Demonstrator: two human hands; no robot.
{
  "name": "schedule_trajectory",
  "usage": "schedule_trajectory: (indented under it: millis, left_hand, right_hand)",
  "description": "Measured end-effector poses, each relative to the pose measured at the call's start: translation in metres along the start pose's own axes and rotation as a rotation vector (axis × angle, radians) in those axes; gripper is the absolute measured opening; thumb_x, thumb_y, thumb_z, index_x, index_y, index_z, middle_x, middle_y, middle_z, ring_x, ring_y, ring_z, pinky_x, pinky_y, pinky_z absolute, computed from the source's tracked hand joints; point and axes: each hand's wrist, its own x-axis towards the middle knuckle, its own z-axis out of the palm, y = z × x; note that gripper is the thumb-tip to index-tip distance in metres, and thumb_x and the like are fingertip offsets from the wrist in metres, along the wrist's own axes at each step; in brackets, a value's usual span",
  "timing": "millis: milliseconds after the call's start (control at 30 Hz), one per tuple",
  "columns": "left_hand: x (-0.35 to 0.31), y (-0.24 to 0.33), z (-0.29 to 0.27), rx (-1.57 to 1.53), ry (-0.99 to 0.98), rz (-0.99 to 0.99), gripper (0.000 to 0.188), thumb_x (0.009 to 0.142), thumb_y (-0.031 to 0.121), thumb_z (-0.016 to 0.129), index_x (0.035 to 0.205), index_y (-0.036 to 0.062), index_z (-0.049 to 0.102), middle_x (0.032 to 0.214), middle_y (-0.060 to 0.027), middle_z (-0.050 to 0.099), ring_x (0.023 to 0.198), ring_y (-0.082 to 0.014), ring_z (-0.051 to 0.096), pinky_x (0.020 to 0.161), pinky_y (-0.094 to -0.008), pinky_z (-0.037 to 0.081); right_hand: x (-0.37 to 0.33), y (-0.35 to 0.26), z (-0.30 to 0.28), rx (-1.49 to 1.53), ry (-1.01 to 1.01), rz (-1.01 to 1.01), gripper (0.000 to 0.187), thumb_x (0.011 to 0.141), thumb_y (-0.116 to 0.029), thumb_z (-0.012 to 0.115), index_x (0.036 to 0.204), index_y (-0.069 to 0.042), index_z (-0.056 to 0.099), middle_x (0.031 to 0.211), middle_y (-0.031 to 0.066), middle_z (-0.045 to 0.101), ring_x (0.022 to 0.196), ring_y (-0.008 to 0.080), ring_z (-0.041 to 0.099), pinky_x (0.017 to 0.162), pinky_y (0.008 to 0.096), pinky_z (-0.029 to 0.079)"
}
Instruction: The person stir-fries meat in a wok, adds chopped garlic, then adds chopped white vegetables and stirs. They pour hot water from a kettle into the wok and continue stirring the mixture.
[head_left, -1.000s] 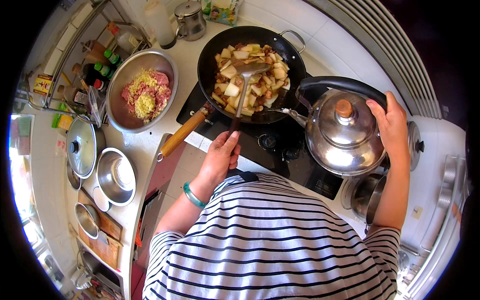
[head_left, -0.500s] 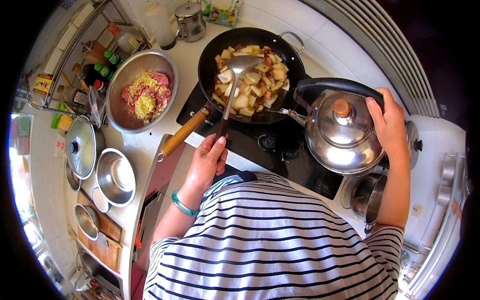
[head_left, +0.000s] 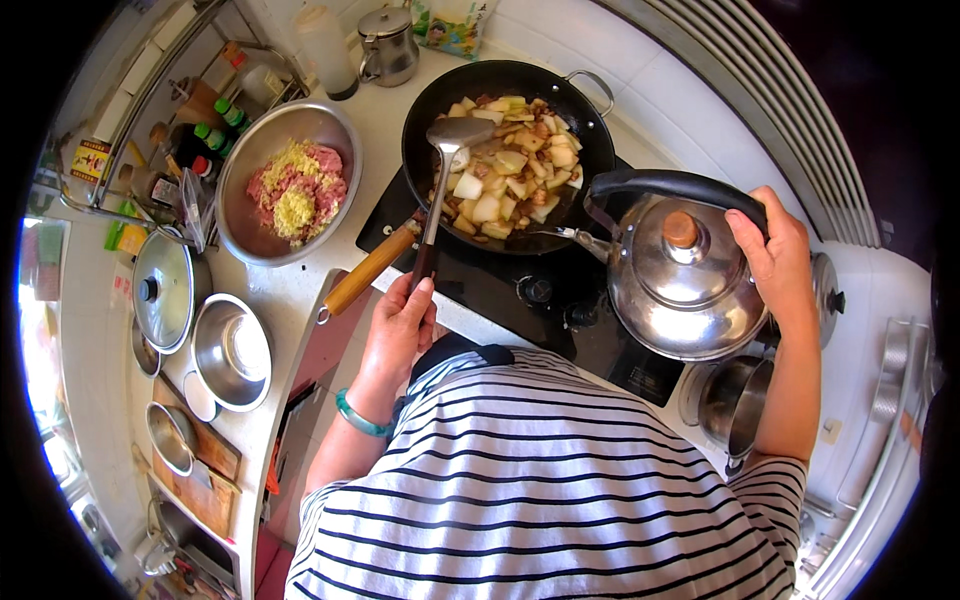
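Note:
My left hand [head_left: 400, 325] is closed around the dark handle of a metal wok spatula [head_left: 436, 190]. The spatula's blade is over the left part of a black wok [head_left: 592, 140], above chopped pale vegetable pieces with browned bits [head_left: 510, 175]. With my right hand [head_left: 778, 250] I grip the black handle of a shiny steel kettle [head_left: 685, 295], which has a wooden lid knob. The kettle is tilted, its spout [head_left: 590, 242] at the wok's near right rim, and clear water seems to run from it into the wok. The wok's wooden handle [head_left: 370, 270] points toward me, ungripped.
A steel bowl [head_left: 235, 210] of minced meat topped with chopped yellowish bits stands left of the wok. Below it are a lidded pot [head_left: 165, 290] and another steel bowl [head_left: 205, 355]. A black cooktop [head_left: 480, 285] lies under the wok; a steel pot [head_left: 735, 400] stands at right.
The spatula's blade has shifted left within the wok, and my left hand has moved slightly down and left. The kettle stays tilted at the rim. More liquid seems to show among the vegetable pieces.

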Motion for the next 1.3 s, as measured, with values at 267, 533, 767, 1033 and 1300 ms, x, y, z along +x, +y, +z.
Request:
schedule_trajectory:
  millis: [267, 533, 767, 1033, 1300]
  left_hand:
    - [0.003, -0.001, -0.010, 0.019, 0.022, -0.035, 0.026, 0.102, 0.029, 0.050, 0.114, 0.0067, 0.053, 0.068, 0.0027, 0.045, 0.048, -0.0047, 0.035, 0.044, -0.0198, 0.028]
    - [0.010, -0.003, -0.011, 0.061, 0.021, -0.024, 0.025, 0.102, 0.029, 0.049, 0.113, 0.0068, 0.054, 0.067, 0.0025, 0.045, 0.049, -0.0056, 0.037, 0.045, -0.0200, 0.030]
    - [0.023, -0.015, -0.023, 0.113, -0.017, 0.012, 0.032, 0.100, 0.027, 0.054, 0.121, 0.0024, 0.052, 0.073, -0.0011, 0.055, 0.052, -0.0064, 0.047, 0.046, -0.0207, 0.036]
    - [0.036, -0.016, -0.016, 0.085, -0.058, 0.029, 0.037, 0.100, 0.025, 0.054, 0.128, 0.0030, 0.048, 0.079, -0.0027, 0.060, 0.056, -0.0072, 0.051, 0.047, -0.0206, 0.039]
    - [0.025, -0.002, -0.011, 0.235, 0.003, 0.091, 0.056, 0.097, 0.025, 0.059, 0.143, 0.0043, 0.035, 0.095, -0.0074, 0.061, 0.078, -0.0139, 0.063, 0.059, -0.0248, 0.049]
  right_hand:
    - [0.002, 0.001, 0.002, -0.019, 0.011, -0.016, 0.033, 0.092, -0.028, 0.066, 0.088, 0.000, 0.049, 0.062, 0.0109, 0.051, 0.057, 0.0181, 0.044, 0.056, 0.0311, 0.042]
    - [0.005, -0.001, 0.003, -0.039, 0.003, -0.014, 0.033, 0.091, -0.028, 0.066, 0.086, -0.001, 0.048, 0.061, 0.0100, 0.047, 0.057, 0.0169, 0.040, 0.055, 0.0312, 0.040]
    - [0.006, -0.004, 0.004, -0.046, 0.015, -0.012, 0.033, 0.091, -0.028, 0.067, 0.088, -0.001, 0.049, 0.062, 0.0093, 0.046, 0.058, 0.0165, 0.040, 0.055, 0.0307, 0.039]
    - [0.005, -0.006, 0.003, -0.061, 0.003, 0.008, 0.034, 0.091, -0.029, 0.066, 0.088, -0.001, 0.048, 0.062, 0.0094, 0.046, 0.059, 0.0164, 0.039, 0.055, 0.0310, 0.039]
    - [0.005, -0.011, 0.004, -0.083, 0.010, 0.027, 0.035, 0.091, -0.030, 0.067, 0.088, 0.000, 0.048, 0.063, 0.0112, 0.047, 0.059, 0.0185, 0.040, 0.056, 0.0320, 0.040]
